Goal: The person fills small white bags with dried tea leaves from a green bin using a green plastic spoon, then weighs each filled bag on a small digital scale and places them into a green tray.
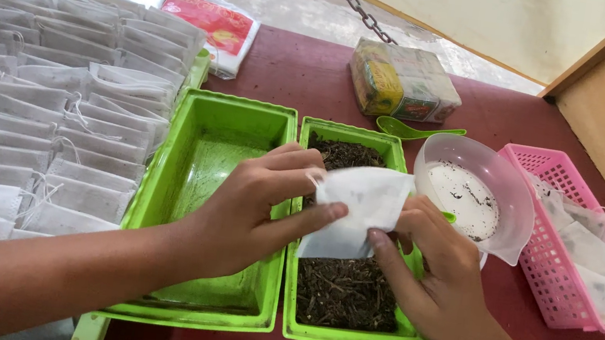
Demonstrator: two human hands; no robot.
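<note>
White pouch [356, 210]: held above the tea tray [374, 338], long axis tilted, mouth toward upper right. Left hand [254, 210] pinches its left edge; right hand [438, 272] pinches its lower right, pouch between both.

Both hands are pinching a small white filter bag [356, 208] over the green tray of dried herbs [344, 288], left hand [254, 214] on its left edge, right hand [432, 277] at the lower right. An empty green tray [208, 204] sits just left of it, rows of filled bags [46, 105] beyond, and a pink basket [553, 250] on the right of the counter [308, 69].
</note>
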